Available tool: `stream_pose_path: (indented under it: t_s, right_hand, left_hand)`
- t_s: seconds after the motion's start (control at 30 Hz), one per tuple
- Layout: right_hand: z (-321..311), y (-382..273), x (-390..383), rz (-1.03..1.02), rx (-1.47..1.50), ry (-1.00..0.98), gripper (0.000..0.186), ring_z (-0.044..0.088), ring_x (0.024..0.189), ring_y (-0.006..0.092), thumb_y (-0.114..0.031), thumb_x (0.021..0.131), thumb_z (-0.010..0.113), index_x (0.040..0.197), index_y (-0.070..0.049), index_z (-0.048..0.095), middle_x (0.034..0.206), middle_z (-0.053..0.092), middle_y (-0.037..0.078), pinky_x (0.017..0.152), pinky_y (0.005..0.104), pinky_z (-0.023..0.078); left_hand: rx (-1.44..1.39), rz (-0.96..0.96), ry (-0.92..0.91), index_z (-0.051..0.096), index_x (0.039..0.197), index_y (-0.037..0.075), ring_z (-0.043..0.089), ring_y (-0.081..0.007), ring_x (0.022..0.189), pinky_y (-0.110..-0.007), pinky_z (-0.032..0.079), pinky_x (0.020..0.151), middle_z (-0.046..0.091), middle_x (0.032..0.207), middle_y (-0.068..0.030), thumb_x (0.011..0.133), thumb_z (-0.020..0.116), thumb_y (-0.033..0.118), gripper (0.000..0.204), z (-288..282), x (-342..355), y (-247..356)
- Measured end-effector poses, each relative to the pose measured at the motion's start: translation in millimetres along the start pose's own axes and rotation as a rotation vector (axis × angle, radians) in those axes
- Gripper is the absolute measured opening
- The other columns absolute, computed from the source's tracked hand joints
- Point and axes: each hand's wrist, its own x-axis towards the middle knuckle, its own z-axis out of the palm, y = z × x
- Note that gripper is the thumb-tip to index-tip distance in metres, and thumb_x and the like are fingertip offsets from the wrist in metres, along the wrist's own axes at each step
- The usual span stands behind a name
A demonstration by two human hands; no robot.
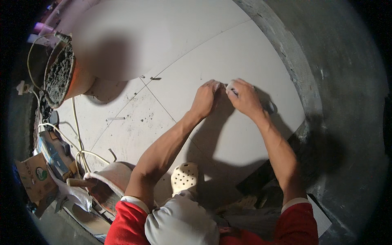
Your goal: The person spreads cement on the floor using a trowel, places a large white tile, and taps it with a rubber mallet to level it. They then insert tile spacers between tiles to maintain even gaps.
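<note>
Over the pale floor tiles, my left hand is closed, its fingertips around something small that I cannot make out. Just to its right, my right hand grips a small whitish object with a dark part, mostly hidden by the fingers. The two hands nearly touch, and both cast shadows on the tiles. Below them, a cream clog with holes shows beside my grey-clad knee.
An orange bucket of grey mortar stands upper left, among small crumbs on the tiles. Pale cables, a second bucket and a cardboard box crowd the lower left. A grey concrete surface borders the tiles on the right.
</note>
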Motion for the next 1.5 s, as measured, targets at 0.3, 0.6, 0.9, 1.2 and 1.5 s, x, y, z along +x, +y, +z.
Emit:
stream_pose_path:
  t_s: [0.3,0.6,0.9,1.2,1.5]
  right_hand:
    - [-19,126,129,0.232,-0.326,0.181,0.025,0.067,0.086,0.0403,-0.025,0.091,0.068,0.098,-0.002,0.067,0.095,0.07,0.021,0.076,0.0455,0.054]
    - [-60,225,235,0.143,-0.684,0.027,0.038,0.06,0.126,0.0385,-0.029,0.104,0.056,0.134,-0.008,0.065,0.132,0.067,0.019,0.107,0.047,0.047]
    - [-81,253,246,-0.043,-0.811,-0.158,0.037,0.058,0.131,0.0346,-0.028,0.105,0.058,0.135,-0.007,0.064,0.138,0.065,0.014,0.111,0.0456,0.046]
    - [-84,279,244,-0.217,-0.847,-0.076,0.032,0.062,0.124,0.0353,-0.021,0.102,0.063,0.131,-0.008,0.066,0.134,0.067,0.014,0.108,0.0434,0.049]
    - [-93,293,256,-0.325,-0.837,-0.097,0.031,0.061,0.127,0.0363,-0.015,0.099,0.063,0.129,-0.007,0.065,0.135,0.066,0.016,0.107,0.0462,0.05]
  left_hand:
    - [0.532,0.056,0.249,0.057,0.136,-0.002,0.044,-0.0382,0.138,-0.053,0.033,0.115,0.054,0.145,-0.0189,0.093,0.066,0.029,0.054,13,106,-69]
    - [0.545,-0.037,0.095,0.049,0.146,0.0,0.037,-0.035,0.145,-0.055,0.027,0.119,0.045,0.156,-0.0161,0.095,0.064,0.038,0.066,12,116,-66]
    - [0.597,-0.111,-0.014,0.042,0.155,0.005,0.026,-0.0311,0.155,-0.056,0.016,0.127,0.036,0.164,-0.0119,0.107,0.045,0.043,0.061,11,117,-67]
    - [0.538,-0.12,0.013,0.044,0.153,0.005,0.029,-0.0319,0.153,-0.056,0.017,0.127,0.04,0.162,-0.0121,0.105,0.049,0.04,0.06,9,117,-64]
    - [0.498,-0.059,0.105,0.048,0.147,0.002,0.035,-0.0339,0.146,-0.056,0.028,0.119,0.045,0.155,-0.0135,0.097,0.064,0.033,0.061,10,117,-67]
